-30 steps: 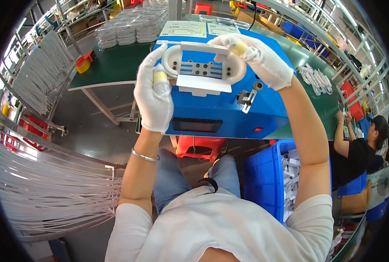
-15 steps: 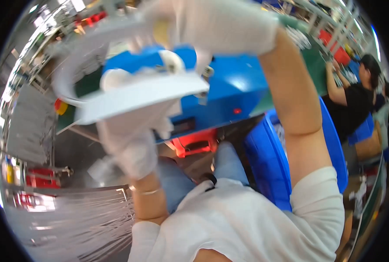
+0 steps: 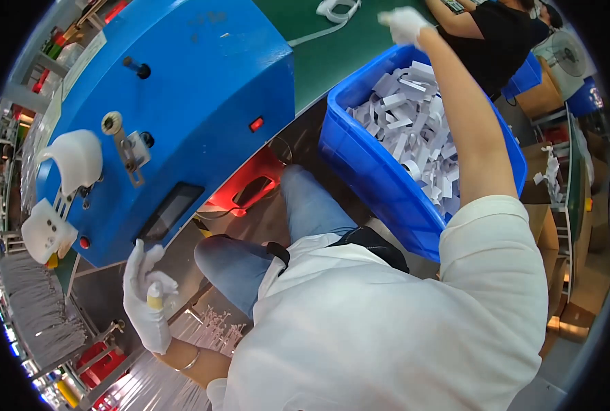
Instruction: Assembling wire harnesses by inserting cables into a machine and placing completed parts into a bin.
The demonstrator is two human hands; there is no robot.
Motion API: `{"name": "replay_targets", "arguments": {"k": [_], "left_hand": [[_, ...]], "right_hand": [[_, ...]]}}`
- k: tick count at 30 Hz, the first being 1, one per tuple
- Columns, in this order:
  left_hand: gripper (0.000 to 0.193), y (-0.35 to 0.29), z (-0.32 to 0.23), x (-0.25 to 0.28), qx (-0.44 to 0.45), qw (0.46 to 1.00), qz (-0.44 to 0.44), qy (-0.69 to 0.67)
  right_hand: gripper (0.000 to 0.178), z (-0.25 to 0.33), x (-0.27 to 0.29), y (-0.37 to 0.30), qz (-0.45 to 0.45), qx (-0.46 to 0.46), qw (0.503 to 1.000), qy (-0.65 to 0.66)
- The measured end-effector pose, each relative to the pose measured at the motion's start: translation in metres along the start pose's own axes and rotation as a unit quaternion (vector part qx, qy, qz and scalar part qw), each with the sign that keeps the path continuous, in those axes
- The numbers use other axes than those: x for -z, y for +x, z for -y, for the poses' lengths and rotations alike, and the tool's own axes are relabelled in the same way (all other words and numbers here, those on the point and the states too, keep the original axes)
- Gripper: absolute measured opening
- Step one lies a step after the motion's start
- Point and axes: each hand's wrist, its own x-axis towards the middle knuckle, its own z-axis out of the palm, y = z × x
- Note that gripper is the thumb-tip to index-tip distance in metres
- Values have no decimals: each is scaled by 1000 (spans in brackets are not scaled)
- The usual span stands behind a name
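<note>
- Head view: here's the big blue machine [image 3: 202, 82] filling the upper left, its far end running out at the picture's rim!
- Next the blue bin [image 3: 380, 154], heaped with white scraps [image 3: 401, 113]; the right forearm cuts across, hiding some of the pile.
- Behind it, the green table [image 3: 305, 75], mostly covered by the machine, slips off the top.
- A co-worker in black [image 3: 483, 41] sits up there too, head cropped by the upper edge.
- Left hand [image 3: 151, 294], gloved, is just beside the machine's near corner: fingers parted and loosely bent, nothing visible in them.
- Two white fixture blocks [image 3: 48, 231] stand out at the machine's left end.
- Right hand [image 3: 407, 26], gloved, reaches past the bin's far rim; its grip is impossible to tell!
- And the white looped strip [image 3: 331, 15] lies on the table, near that right hand but apart, clipped at the top.
</note>
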Motion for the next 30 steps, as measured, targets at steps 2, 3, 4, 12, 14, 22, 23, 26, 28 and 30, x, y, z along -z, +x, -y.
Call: {"name": "replay_targets", "arguments": {"k": [2, 3, 4, 12, 14, 22, 23, 26, 28, 30], "left_hand": [[83, -5, 9, 2, 55, 997, -37, 26], [81, -3, 14, 4, 57, 998, -30, 25], [81, -6, 14, 5, 66, 996, -43, 32], [61, 27, -11, -9, 30, 997, 73, 13], [49, 31, -27, -13, 12, 997, 75, -23], [32, 60, -91, -44, -124, 977, 143, -99], [34, 61, -101, -48, -122, 977, 135, -110], [32, 63, -114, -50, -176, 977, 111, -53], [25, 58, -112, -34, -131, 980, 142, -50], [20, 44, -117, -17, -124, 992, 29, -11]], "right_hand": [[30, 24, -33, -42, 112, 240, 959, -102], [31, 36, -70, -63, 189, 225, 945, -142], [39, 102, -17, -97, 235, -104, 966, 36], [25, 99, -111, -161, 92, -193, 966, 147], [21, 79, -58, -153, -33, -80, 964, 250], [11, 140, 211, -135, -63, 394, 688, 607], [15, 155, 227, -128, -59, 489, 632, 599], [20, 204, 278, -86, -108, 758, 487, 420], [21, 239, 288, -85, -176, 751, 455, 445], [34, 269, 302, -110, -222, 582, 495, 606]]}}
